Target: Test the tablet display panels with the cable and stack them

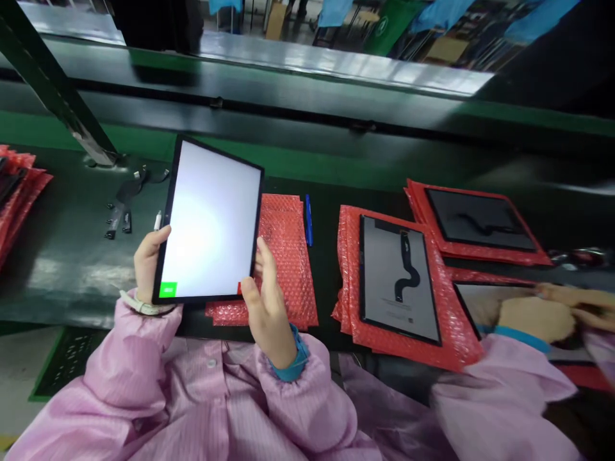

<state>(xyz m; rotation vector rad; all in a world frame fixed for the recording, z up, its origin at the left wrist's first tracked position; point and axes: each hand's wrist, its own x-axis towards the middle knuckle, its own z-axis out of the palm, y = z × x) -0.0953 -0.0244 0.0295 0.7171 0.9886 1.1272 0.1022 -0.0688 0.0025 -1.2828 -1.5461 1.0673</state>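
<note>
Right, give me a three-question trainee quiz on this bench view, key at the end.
1. True or false: the left hand and the right hand both touch the lit screen.
2. What colour is the square at the screen's lower left corner?
A) red
B) green
C) blue
3. Where does the blue pen lie?

Key:
1. True.
2. B.
3. On the dark bench, just right of the red bubble wrap that the screen partly covers.

Dark bench (72,256) with red bubble-wrap sleeves (291,262), blue pen (308,221).
</note>
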